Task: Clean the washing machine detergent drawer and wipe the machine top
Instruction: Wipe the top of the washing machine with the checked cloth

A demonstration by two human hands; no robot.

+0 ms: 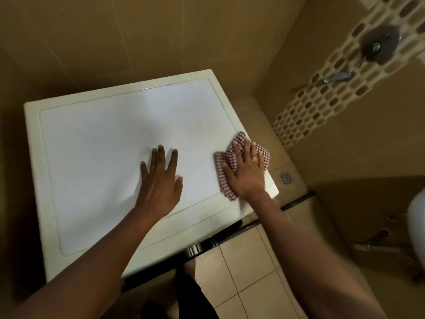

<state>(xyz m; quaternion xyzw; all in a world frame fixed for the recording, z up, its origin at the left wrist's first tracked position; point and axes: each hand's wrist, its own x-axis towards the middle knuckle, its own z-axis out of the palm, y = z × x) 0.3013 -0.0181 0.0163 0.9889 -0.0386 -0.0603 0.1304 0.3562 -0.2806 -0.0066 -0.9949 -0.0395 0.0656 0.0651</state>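
The white washing machine top [99, 146] fills the middle of the view, seen from above. My left hand [159, 183] lies flat on it with fingers spread, holding nothing. My right hand [247, 171], with a gold ring, presses flat on a red-and-white checked cloth [224, 173] at the top's right edge. The cloth is crumpled under the palm and hangs slightly past the edge. The detergent drawer is hidden from view.
Beige tiled walls close in behind and to the left of the machine. A floor drain [285, 177] sits on the ledge to the right. A wall tap [338, 77] and round valve [379, 44] are at the upper right. Tiled floor [248, 272] lies below.
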